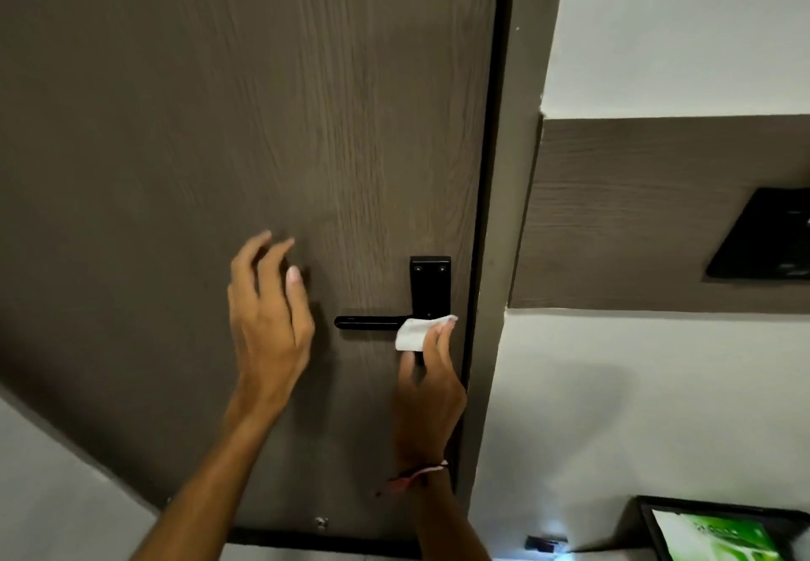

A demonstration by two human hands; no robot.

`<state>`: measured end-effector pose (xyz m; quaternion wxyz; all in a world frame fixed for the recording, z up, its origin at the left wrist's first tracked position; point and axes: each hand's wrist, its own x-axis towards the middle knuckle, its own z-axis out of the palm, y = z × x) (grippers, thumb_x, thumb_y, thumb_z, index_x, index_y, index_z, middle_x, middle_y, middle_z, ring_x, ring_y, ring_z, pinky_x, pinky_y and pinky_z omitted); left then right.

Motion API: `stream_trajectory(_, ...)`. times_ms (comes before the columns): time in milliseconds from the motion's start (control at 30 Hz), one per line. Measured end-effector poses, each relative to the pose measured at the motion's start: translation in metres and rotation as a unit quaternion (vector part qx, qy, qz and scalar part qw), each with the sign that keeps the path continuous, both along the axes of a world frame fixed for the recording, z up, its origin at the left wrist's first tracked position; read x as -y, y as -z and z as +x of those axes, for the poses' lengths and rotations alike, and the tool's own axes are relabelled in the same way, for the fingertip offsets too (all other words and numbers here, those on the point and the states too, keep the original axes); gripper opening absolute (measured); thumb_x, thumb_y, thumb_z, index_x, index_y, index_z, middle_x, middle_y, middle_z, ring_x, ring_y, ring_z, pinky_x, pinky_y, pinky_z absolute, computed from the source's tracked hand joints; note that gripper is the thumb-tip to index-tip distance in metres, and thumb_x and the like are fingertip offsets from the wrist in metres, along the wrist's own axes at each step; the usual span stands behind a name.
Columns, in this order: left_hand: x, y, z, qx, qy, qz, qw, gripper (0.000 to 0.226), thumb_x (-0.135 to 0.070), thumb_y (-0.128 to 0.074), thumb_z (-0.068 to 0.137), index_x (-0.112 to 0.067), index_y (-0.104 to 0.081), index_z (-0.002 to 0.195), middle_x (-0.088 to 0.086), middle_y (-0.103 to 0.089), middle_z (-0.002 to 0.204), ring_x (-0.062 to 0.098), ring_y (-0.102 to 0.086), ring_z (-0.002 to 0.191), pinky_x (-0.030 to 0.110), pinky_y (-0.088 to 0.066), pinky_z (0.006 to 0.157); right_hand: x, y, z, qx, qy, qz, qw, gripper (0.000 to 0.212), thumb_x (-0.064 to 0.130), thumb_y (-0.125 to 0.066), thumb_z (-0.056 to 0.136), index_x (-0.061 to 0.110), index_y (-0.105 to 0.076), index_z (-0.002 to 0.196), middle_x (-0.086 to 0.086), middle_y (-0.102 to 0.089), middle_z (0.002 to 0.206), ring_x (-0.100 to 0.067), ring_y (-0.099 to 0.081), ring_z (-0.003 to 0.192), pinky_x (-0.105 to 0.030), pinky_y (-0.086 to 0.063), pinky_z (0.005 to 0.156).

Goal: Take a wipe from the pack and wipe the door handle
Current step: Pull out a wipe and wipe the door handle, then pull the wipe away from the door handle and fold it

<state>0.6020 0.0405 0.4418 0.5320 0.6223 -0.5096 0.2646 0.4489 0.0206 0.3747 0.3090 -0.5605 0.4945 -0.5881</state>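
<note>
A black lever door handle [368, 322] on a black backplate [430, 286] is fixed to a dark brown wood-grain door [219, 122]. My right hand [431, 389] presses a folded white wipe [416, 332] against the handle where the lever meets the backplate. The hand covers the lower part of the backplate. My left hand [267, 310] hovers with fingers spread in front of the door, left of the lever's free end, holding nothing. A green and white pack [719, 536] lies at the bottom right.
The door frame [495, 210] runs down to the right of the handle. Beyond it is a white wall with a brown panel [635, 210] carrying a black plate [762, 234]. A dark tray edge [644, 512] holds the pack.
</note>
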Motion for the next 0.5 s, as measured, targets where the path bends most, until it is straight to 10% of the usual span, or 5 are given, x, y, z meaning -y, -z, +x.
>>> stream_trajectory(100, -0.034, 0.024, -0.039, -0.074, 0.031, 0.002, 0.997, 0.027, -0.011, -0.045, 0.107, 0.003, -0.062, 0.123, 0.020, -0.055, 0.127, 0.015, -0.055, 0.120, 0.015, -0.040, 0.109, 0.000, -0.013, 0.001, 0.080, 0.024, 0.056, 0.995, 0.068, 0.045, -0.045, 0.100, -0.018, -0.071, 0.104, -0.033, -0.075, 0.093, -0.024, -0.070, 0.076, -0.034, -0.061, 0.072)
stream_trajectory(233, -0.062, 0.042, -0.093, -0.224, 0.084, 0.100, 0.966, 0.018, -0.026, -0.048, 0.104, -0.022, -0.062, 0.114, 0.004, -0.067, 0.110, -0.005, -0.061, 0.100, 0.020, -0.053, 0.093, -0.006, -0.022, -0.035, 0.339, -0.092, 0.200, 0.915, 0.029, 0.005, -0.070, 0.094, -0.017, -0.069, 0.077, -0.025, -0.066, 0.069, -0.028, -0.057, 0.056, -0.028, -0.050, 0.061)
stream_trajectory(333, -0.056, 0.049, -0.165, -0.476, 0.149, 0.246, 0.831, 0.035, -0.046, -0.056, 0.104, -0.020, -0.070, 0.122, 0.008, -0.078, 0.111, 0.019, -0.073, 0.104, 0.046, -0.061, 0.097, -0.018, -0.015, -0.114, 0.459, -0.218, 0.289, 0.811, 0.028, 0.009, -0.072, 0.087, -0.015, -0.071, 0.101, -0.030, -0.072, 0.094, -0.033, -0.071, 0.083, -0.037, -0.060, 0.079)
stream_trajectory(400, -0.054, 0.042, -0.181, -0.608, 0.211, 0.262, 0.719, 0.047, -0.053, -0.063, 0.090, -0.018, -0.078, 0.117, 0.012, -0.082, 0.105, 0.029, -0.077, 0.102, 0.048, -0.062, 0.096, -0.028, -0.014, -0.140, 0.428, -0.266, 0.300, 0.810, 0.042, 0.021, -0.073, 0.078, -0.011, -0.073, 0.105, -0.030, -0.072, 0.101, -0.038, -0.070, 0.090, -0.047, -0.056, 0.087)
stream_trajectory(500, -0.054, 0.042, -0.211, -0.610, 0.256, 0.256, 0.705, 0.036, -0.044, -0.078, 0.071, -0.018, -0.086, 0.095, 0.012, -0.084, 0.097, 0.031, -0.080, 0.095, 0.041, -0.066, 0.088, -0.039, -0.003, -0.182, 0.364, -0.263, 0.290, 0.845, 0.029, 0.026, -0.070, 0.081, 0.010, -0.081, 0.102, -0.018, -0.078, 0.108, -0.027, -0.074, 0.098, -0.037, -0.059, 0.088)
